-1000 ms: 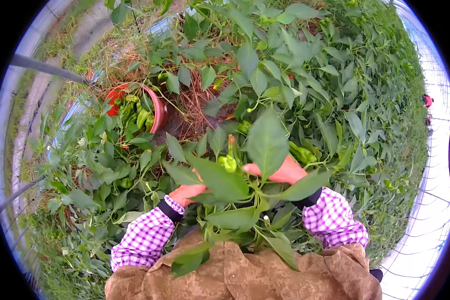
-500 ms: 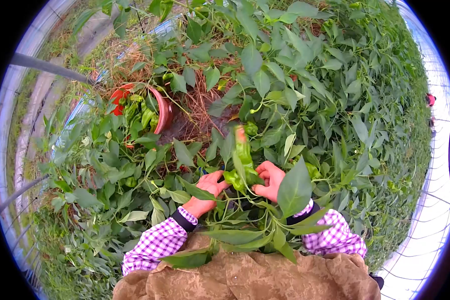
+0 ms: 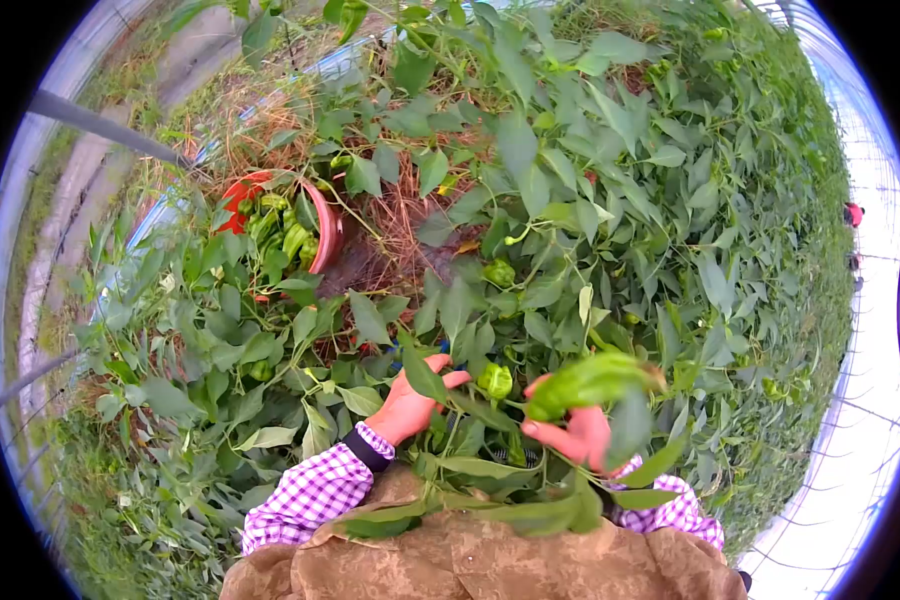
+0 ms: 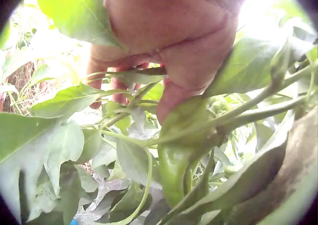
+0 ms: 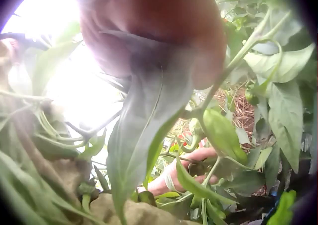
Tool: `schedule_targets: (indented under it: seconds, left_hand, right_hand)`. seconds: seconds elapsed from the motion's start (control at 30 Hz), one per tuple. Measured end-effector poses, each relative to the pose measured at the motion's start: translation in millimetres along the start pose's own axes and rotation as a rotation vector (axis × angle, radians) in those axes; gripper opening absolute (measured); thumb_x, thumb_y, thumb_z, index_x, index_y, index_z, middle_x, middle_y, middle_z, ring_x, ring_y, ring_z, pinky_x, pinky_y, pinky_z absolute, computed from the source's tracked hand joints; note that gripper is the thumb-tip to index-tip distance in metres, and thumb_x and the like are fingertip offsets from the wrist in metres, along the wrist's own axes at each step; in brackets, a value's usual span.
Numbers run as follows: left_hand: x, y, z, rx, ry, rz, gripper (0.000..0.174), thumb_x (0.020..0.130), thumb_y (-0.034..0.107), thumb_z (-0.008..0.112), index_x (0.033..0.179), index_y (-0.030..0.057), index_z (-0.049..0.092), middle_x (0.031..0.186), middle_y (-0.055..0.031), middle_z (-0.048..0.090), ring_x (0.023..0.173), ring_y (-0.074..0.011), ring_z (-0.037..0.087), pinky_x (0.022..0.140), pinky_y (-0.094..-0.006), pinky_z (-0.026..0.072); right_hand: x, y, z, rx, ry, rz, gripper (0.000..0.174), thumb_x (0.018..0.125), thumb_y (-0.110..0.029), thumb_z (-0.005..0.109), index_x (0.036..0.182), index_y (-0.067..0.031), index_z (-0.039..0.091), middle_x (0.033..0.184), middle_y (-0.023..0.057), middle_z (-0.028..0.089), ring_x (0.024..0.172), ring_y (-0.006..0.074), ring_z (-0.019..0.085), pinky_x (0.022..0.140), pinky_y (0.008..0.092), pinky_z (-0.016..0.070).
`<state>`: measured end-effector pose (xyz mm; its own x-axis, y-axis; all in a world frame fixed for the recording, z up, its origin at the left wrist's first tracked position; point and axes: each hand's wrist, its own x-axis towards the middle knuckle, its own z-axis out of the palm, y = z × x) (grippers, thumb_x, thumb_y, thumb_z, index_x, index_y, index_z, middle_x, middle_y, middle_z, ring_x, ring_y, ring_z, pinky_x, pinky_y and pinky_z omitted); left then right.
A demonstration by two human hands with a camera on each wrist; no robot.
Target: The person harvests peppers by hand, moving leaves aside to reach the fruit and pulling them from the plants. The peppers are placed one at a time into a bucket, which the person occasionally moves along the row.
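Motion blurs a long green pepper (image 3: pixel 595 383) in the head view; my right hand (image 3: pixel 575 435) grips it, its tip pointing right. Over to the left, my left hand (image 3: pixel 407 407) reaches into the foliage with fingers extended, beside a small green pepper (image 3: pixel 495 380) between the hands. In the left wrist view, the left hand's (image 4: pixel 169 41) thumb is against or just above a hanging green pepper (image 4: pixel 174 170), with stems around the fingers. A large leaf (image 5: pixel 149 111) covers part of the right hand (image 5: pixel 154 21) in the right wrist view, hiding its grip.
A red bucket (image 3: pixel 327 228) holding several green peppers lies among plants at upper left, near dry straw (image 3: pixel 400 200). Dense pepper plants surround both hands. A metal pole (image 3: pixel 110 127) crosses the upper left, and leafy stems (image 3: pixel 490 467) stand close to the brown apron (image 3: pixel 480 560).
The long pepper, upright between both hands half a second ago, has swung right and tipped sideways with my right hand. My left hand stays nearly in place, its fingers spread more.
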<state>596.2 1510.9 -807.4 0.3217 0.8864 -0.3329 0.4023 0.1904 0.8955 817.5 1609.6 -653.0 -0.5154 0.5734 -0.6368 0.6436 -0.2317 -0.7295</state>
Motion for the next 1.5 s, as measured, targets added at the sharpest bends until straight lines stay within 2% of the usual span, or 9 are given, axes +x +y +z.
schedule_targets:
  seconds: [0.33,0.83,0.97,1.07,1.13,1.2,1.3,1.37,1.5]
  left_hand:
    - [-2,2,-3,0.280,0.041,0.108,0.052,0.067,0.003,0.063,0.116,0.0166,0.057,0.121,-0.0165,0.050,0.107,-0.0336,0.053,0.089,-0.0420,0.0440]
    - [-5,-11,-8,0.221,0.092,0.053,0.056,0.069,0.004,0.065,0.123,0.0140,0.053,0.124,-0.0200,0.049,0.110,-0.0365,0.052,0.090,-0.0432,0.0443]
    - [-10,-16,3,0.175,0.062,0.079,0.053,0.069,0.004,0.065,0.120,0.0142,0.054,0.124,-0.0195,0.051,0.110,-0.0375,0.052,0.088,-0.0428,0.0464]
    - [-10,-22,9,-0.250,-0.073,-0.147,0.054,0.068,0.003,0.065,0.120,0.0159,0.054,0.123,-0.0186,0.051,0.111,-0.0372,0.052,0.088,-0.0429,0.0461]
    - [-12,-23,11,0.241,0.096,0.141,0.056,0.067,0.003,0.064,0.121,0.0170,0.054,0.121,-0.0176,0.051,0.109,-0.0370,0.052,0.088,-0.0430,0.0459]
    - [-11,-19,10,0.246,0.100,0.129,0.057,0.067,0.004,0.064,0.121,0.0172,0.053,0.121,-0.0177,0.051,0.109,-0.0369,0.052,0.088,-0.0431,0.0458]
    - [-12,-19,9,0.232,0.090,0.141,0.057,0.066,0.003,0.064,0.120,0.0181,0.054,0.120,-0.0161,0.051,0.105,-0.0364,0.053,0.087,-0.0423,0.0462]
    - [-10,-11,4,0.239,-0.007,-0.021,0.057,0.066,0.003,0.064,0.119,0.0192,0.055,0.121,-0.0134,0.052,0.101,-0.0355,0.054,0.085,-0.0415,0.0468]
    - [-12,-11,1,0.205,0.056,0.052,0.051,0.067,0.003,0.063,0.116,0.0159,0.058,0.122,-0.0151,0.052,0.108,-0.0338,0.053,0.088,-0.0423,0.0457]
  right_hand:
    - [-21,-4,9,0.504,0.074,0.050,0.037,0.076,-0.008,0.071,0.106,-0.0014,0.051,0.097,0.0065,0.055,0.079,0.0140,0.056,0.073,0.0274,0.0454]
    - [6,-94,-72,0.079,0.512,-0.804,0.069,0.075,-0.037,0.078,0.120,-0.0011,0.042,0.067,0.0024,0.060,0.053,0.0063,0.043,0.049,0.0200,0.0335]
    - [-23,-127,-126,0.386,0.696,-0.928,0.053,0.082,-0.038,0.069,0.116,-0.0038,0.048,0.075,0.0000,0.058,0.061,0.0070,0.045,0.050,0.0193,0.0351]
    - [-51,-155,-175,-0.005,0.736,-1.254,0.037,0.090,-0.040,0.058,0.096,-0.0032,0.062,0.097,0.0057,0.060,0.068,0.0083,0.047,0.055,0.0172,0.0381]
    - [-29,-176,-191,0.020,0.889,-1.417,0.032,0.093,-0.032,0.056,0.085,-0.0011,0.061,0.095,0.0094,0.062,0.068,0.0087,0.050,0.055,0.0185,0.0412]
    - [30,-175,-211,-0.376,1.864,-1.026,0.022,0.092,-0.021,0.051,0.088,-0.0006,0.059,0.079,0.0074,0.062,0.063,0.0112,0.056,0.052,0.0221,0.0485]
    - [186,-79,-288,-0.892,0.919,-0.013,0.054,0.086,-0.031,0.063,0.125,0.0014,0.046,0.113,0.0170,0.057,0.090,0.0279,0.060,0.084,0.0369,0.0491]
    - [202,-30,-237,-0.716,0.995,-0.161,0.078,0.080,-0.032,0.070,0.138,0.0019,0.032,0.132,0.0222,0.047,0.087,0.0268,0.064,0.090,0.0394,0.0461]
    - [133,-60,-162,-0.323,0.799,-0.306,0.032,0.086,-0.014,0.063,0.114,-0.0002,0.057,0.093,0.0082,0.066,0.068,0.0113,0.060,0.061,0.0251,0.0494]
